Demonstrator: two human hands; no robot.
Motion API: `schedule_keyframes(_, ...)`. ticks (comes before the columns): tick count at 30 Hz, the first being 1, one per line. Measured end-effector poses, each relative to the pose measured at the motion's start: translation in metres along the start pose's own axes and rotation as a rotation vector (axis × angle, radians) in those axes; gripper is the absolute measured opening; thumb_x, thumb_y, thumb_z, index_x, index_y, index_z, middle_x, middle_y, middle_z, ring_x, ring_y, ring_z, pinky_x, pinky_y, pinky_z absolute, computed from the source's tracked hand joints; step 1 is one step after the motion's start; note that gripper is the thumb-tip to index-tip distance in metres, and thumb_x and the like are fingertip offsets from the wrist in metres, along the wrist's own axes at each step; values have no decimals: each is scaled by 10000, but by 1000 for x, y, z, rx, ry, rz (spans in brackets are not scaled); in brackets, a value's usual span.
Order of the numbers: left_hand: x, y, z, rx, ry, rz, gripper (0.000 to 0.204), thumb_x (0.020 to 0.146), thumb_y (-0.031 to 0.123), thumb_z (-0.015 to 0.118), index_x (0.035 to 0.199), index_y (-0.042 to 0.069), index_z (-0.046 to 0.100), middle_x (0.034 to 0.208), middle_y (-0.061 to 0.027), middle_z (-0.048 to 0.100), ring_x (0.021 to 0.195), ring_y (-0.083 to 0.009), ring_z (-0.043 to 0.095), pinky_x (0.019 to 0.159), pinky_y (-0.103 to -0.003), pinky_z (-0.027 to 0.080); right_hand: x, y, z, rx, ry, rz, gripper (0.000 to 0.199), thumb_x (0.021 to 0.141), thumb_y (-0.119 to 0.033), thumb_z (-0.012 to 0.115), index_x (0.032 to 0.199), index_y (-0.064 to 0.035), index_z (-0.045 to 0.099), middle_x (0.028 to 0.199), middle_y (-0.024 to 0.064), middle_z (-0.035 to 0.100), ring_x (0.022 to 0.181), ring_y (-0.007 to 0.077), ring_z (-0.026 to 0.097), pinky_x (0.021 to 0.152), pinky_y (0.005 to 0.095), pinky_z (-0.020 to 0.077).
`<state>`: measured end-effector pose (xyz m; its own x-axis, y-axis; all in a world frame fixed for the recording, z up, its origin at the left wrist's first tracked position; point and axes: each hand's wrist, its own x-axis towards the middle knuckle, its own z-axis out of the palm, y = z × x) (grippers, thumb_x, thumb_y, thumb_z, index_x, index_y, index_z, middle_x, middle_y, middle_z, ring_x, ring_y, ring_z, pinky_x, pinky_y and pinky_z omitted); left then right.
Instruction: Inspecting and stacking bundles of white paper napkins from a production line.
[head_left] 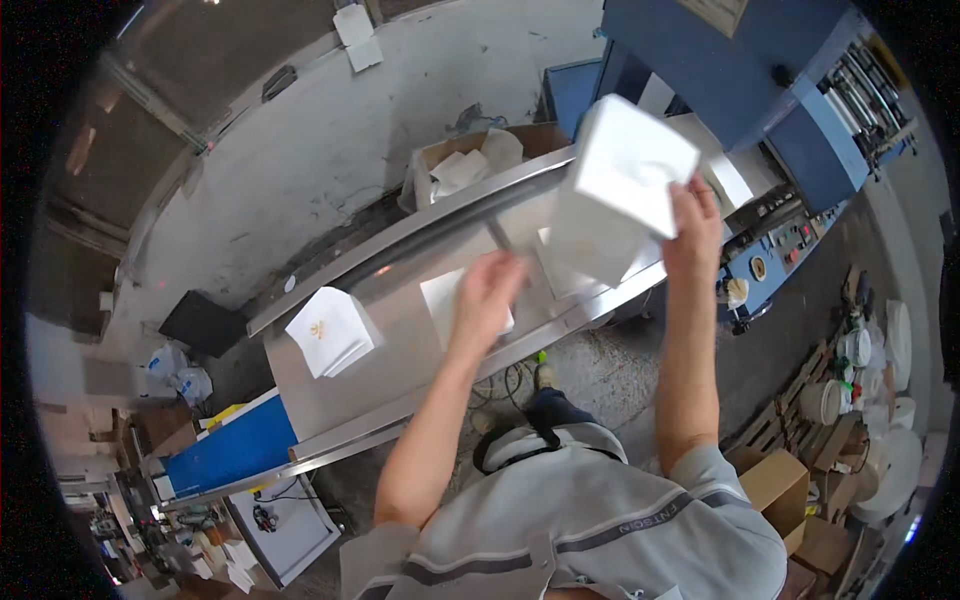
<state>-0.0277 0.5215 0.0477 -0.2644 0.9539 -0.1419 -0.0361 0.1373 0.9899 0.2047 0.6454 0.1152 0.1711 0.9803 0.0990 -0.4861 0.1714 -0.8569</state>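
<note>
My right hand (694, 225) is raised over the right part of a long metal table (400, 275), its fingers closed on the edge of a thick stack of white paper napkins (630, 165). The held stack is tilted and its lower part is blurred. Lower and to the left, my left hand (488, 297) hovers over or touches a white napkin stack (438, 300), which it partly covers. Motion smears its fingers. Farther left on the metal lies another napkin stack (330, 332) with a small gold print. More white paper (553, 262) lies partly behind the held stack.
A blue machine (690, 60) with rollers stands at the far right. Behind the table's raised rail is a carton (470, 170) with loose white paper. A blue belt (232, 447) continues the table at the left. Buckets (822, 402) and an open cardboard box (775, 490) stand at right.
</note>
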Motion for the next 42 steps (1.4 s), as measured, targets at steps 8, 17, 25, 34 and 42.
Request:
schedule_keyframes(8,72,-14,99,680,-58,-266,622,683,349,791,1077,-94,607,1016,-232,675,953,-318,666,830,-385,519,40,-34,-82,90,94,-108,465,832,-20,667,1243,55,464,1135,165,600,1057,228,611,893,330,527)
schedule_keyframes(17,83,-33,107,433,-29,-391,489,655,269,800,970,-71,643,942,-207,687,860,-300,676,774,-365,516,50,13,-91,77,27,56,511,823,-54,685,1270,43,459,1148,124,597,1082,209,586,935,333,487)
schedule_keyframes(25,38,16,27,-114,111,-39,399,813,96,732,1101,-90,527,1016,-185,659,874,-202,660,752,-313,540,65,10,-48,213,-99,92,451,907,-158,581,1302,16,450,1178,109,593,1072,180,586,964,331,443)
schedule_keyframes(34,-22,35,-50,-236,292,-52,421,857,99,689,1206,-79,536,1124,-142,641,1008,-185,612,901,-297,464,84,-15,25,336,-101,-142,518,823,-5,666,1275,34,417,1179,145,552,1113,238,563,981,348,472)
schedule_keyframes(42,-41,28,-69,-503,284,-128,433,863,109,671,1224,-81,524,1163,-137,616,1048,-209,608,912,-317,472,44,90,-67,-311,-128,225,514,789,-78,711,1240,42,496,1003,87,583,843,139,592,642,254,481)
